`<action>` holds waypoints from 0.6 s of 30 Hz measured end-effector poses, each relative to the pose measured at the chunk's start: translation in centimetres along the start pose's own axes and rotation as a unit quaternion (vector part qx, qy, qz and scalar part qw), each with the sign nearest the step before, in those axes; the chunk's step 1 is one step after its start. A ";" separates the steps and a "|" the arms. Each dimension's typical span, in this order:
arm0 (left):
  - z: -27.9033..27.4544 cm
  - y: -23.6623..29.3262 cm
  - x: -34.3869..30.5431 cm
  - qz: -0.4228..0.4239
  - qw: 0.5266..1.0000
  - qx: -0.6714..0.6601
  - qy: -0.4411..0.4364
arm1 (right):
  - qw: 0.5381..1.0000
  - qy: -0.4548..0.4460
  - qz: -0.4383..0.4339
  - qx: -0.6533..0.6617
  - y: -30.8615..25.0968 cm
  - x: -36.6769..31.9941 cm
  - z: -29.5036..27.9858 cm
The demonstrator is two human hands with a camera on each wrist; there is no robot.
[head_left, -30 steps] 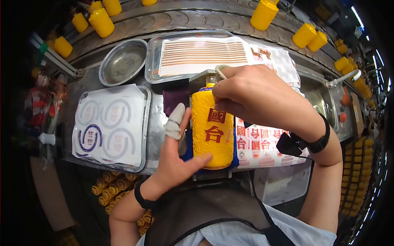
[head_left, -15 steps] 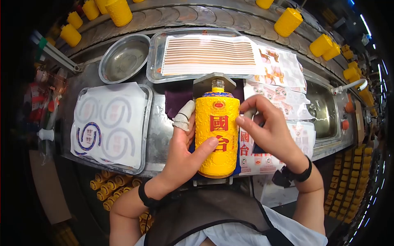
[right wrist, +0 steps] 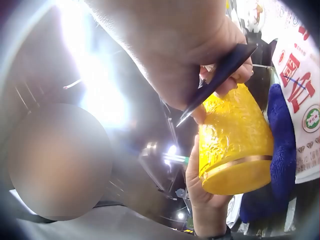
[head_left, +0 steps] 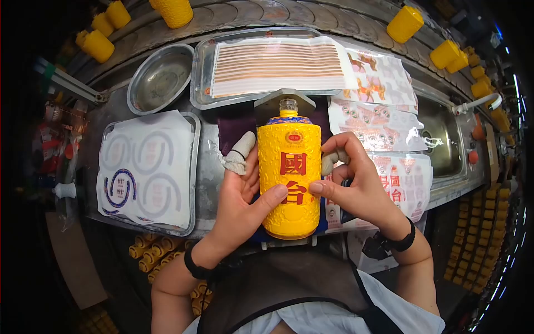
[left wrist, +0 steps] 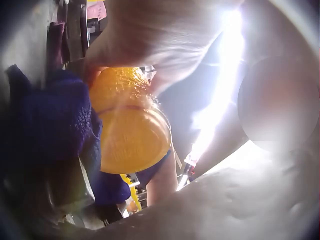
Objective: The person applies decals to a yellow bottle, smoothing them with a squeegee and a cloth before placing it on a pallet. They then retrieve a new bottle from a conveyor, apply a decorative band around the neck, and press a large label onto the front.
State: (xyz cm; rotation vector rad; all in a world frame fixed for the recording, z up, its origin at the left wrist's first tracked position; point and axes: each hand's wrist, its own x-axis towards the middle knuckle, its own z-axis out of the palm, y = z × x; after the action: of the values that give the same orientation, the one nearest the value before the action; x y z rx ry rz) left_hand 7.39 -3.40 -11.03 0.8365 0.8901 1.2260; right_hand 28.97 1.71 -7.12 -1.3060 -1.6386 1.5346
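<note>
A yellow embossed bottle (head_left: pixel 290 217) with red characters, a patterned blue shoulder band and a clear glass neck lies on a stand over blue cloth (right wrist: pixel 282 135), its base facing the person. My left hand (head_left: pixel 236 192) holds its left side, thumb on the front, a pale finger cot (head_left: pixel 240 153) on one finger. At the right side is my right hand (head_left: pixel 359 192), index finger bent, thumb tip at the lower red character. The right wrist view shows a dark, flat, pointed scraper-like piece (right wrist: pixel 217 82) held in that hand.
A tray (head_left: pixel 194 183) with decal sheets stands left, a metal bowl (head_left: pixel 161 83) behind it. Another tray (head_left: pixel 200 83) bears striped sheets at the back. Printed sheets (head_left: pixel 372 125) lie right, beside a sink (head_left: pixel 445 139). Yellow bottles (head_left: pixel 404 25) stand on the conveyor (head_left: pixel 289 15) beyond.
My right hand has come down from the bottle's neck to its right side, its thumb now on the front. The left thumb has settled on the bottle. Bottles on the conveyor have shifted right.
</note>
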 end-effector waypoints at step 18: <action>0.4 -0.6 -0.2 0.049 0.998 0.029 -0.014 | 0.922 -0.002 -0.270 -0.278 -1.0 0.5 0.6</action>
State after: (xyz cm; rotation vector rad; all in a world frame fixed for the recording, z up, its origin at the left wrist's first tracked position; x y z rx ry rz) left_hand 7.97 -3.75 -11.42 0.9516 0.8726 1.2758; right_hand 27.97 2.05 -6.37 -0.9618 -2.2953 0.7669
